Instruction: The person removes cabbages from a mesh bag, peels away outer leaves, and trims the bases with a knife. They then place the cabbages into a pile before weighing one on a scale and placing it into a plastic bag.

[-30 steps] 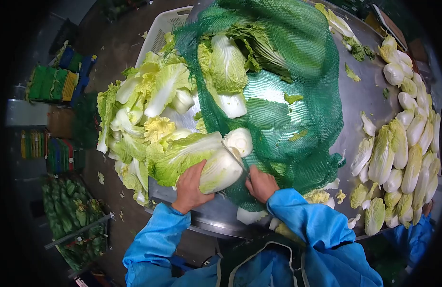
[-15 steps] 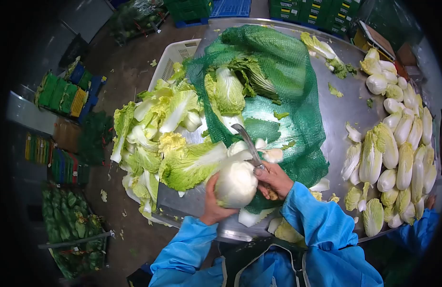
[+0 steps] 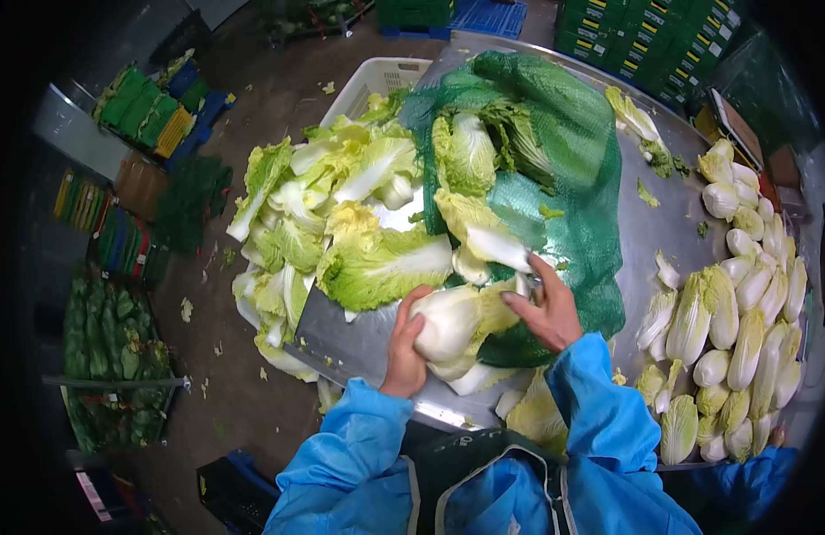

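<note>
My left hand (image 3: 405, 346) is wrapped round the pale base of a napa cabbage (image 3: 450, 323), held low over the near edge of the metal table. On its right side my right hand (image 3: 553, 310) has its thumb against a yellowish leaf of this cabbage. A small grey glint between the right fingers fits the knife; its blade is mostly hidden. Just beyond the fingertips, a loose leaf with a white rib (image 3: 497, 245) lies over the green mesh bag (image 3: 600, 192). Inside the bag's mouth sits another napa cabbage (image 3: 470, 156).
Trimmed leaves (image 3: 292, 192) are heaped at the left over a white crate (image 3: 377, 78). Several whole napa cabbages (image 3: 756, 294) lie along the table's right side. The metal table (image 3: 667, 201) ends close to my body. At the lower right shows another person's blue sleeve (image 3: 756, 486).
The cabbage has turned in my left hand, and the knife blade no longer shows clearly. A leaf now lies over the mesh bag. The view has shifted, moving the scene right.
</note>
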### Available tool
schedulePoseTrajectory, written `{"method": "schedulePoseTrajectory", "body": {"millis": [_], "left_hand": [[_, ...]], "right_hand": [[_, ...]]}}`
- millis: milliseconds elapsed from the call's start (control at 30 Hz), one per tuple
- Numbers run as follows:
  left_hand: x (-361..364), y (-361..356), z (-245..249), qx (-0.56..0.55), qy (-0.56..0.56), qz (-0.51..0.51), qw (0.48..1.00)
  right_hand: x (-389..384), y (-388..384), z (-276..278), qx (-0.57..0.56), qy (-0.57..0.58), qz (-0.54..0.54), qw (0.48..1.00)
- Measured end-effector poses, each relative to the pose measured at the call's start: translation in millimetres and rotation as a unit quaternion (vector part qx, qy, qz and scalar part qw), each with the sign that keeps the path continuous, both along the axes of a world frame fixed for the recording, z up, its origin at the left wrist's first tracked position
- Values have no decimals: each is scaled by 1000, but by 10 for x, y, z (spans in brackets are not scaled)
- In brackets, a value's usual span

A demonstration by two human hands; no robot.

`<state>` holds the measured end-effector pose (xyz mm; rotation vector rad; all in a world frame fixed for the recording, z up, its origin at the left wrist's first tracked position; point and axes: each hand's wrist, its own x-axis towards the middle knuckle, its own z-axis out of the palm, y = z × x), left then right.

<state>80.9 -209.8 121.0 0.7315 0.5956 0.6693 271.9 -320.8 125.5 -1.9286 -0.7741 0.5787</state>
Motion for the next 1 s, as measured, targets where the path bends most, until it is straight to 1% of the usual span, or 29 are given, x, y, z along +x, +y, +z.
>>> {"method": "schedulePoseTrajectory", "body": {"millis": [67, 100, 133, 200, 233, 267, 333, 367, 400, 433, 467, 533, 567, 600, 667, 700, 733, 767, 800, 833, 867, 900, 933, 967, 1000], "left_hand": [[105, -83, 10, -12, 14, -42, 999], [162, -98, -51, -48, 8, -34, 998], [184, -71, -109, -45, 4, -36, 998], [208, 19, -271, -40, 42, 58, 997], [160, 83, -436, 46, 137, 125, 982], [80, 80, -444, 47, 139, 127, 981], [-105, -32, -490, -121, 187, 205, 953], [-232, -147, -543, -255, 122, 145, 948], [-320, -277, -476, -258, 127, 146, 946], [-404, -409, -379, -341, 50, 73, 936], [-464, -505, -320, -418, -28, -1, 908], [-560, -574, -516, -408, -7, -11, 913], [-591, -582, -585, -395, 10, -23, 918], [-616, -563, -590, -395, 10, -28, 918], [-663, -477, -581, -330, 75, -87, 937], [-702, -461, -550, -327, 72, -87, 938], [-758, -440, -479, -341, -3, -109, 934], [-797, -421, -386, -353, -78, -134, 923], [-792, -419, -283, -363, -153, -157, 906], [-710, -419, -187, -335, -217, -185, 898], [-687, -405, -208, -330, -216, -190, 899], [-671, -378, -253, -354, -184, -150, 905], [-648, -365, -279, -377, -153, -109, 907], [-494, -389, 87, -231, 20, -121, 965], [-430, -408, 239, -225, 20, -126, 966]], "right_hand": [[-198, 240, 331, 41, 4, 139, 989], [-218, 347, 242, 5, 15, 186, 982], [-176, 389, 176, 7, 10, 185, 983], [-94, 500, 48, -151, 35, 143, 978], [-35, 470, -79, -142, 32, 157, 977], [-88, 452, -116, -140, 34, 159, 977], [-223, 346, -191, -38, -38, 53, 997], [-330, 314, -262, -8, -31, 13, 999], [-394, 253, -378, -12, -26, 14, 999], [-449, 202, -518, -5, -30, 8, 1000], [-483, 170, -623, 3, -34, 0, 999], [-401, 53, -757, 19, -35, -17, 999], [-313, 3, -719, 28, -5, -57, 998], [-235, -51, -647, 39, 23, -97, 994], [-140, -251, -321, 33, 31, -118, 992], [-134, -345, -139, 26, 43, -135, 990], [-173, -443, -2, 30, 43, -137, 989], [-237, -558, 113, 24, 177, -72, 981], [-292, -652, 180, 17, 306, -2, 952], [-392, -664, 218, 48, 385, 4, 922], [-516, -626, 248, 79, 462, 11, 883], [-588, -572, 161, 76, 501, 22, 862], [-630, -510, 137, 142, 550, 40, 822], [-646, -413, 170, 151, 540, 41, 827], [-619, -319, 211, 161, 532, 40, 831]]}}
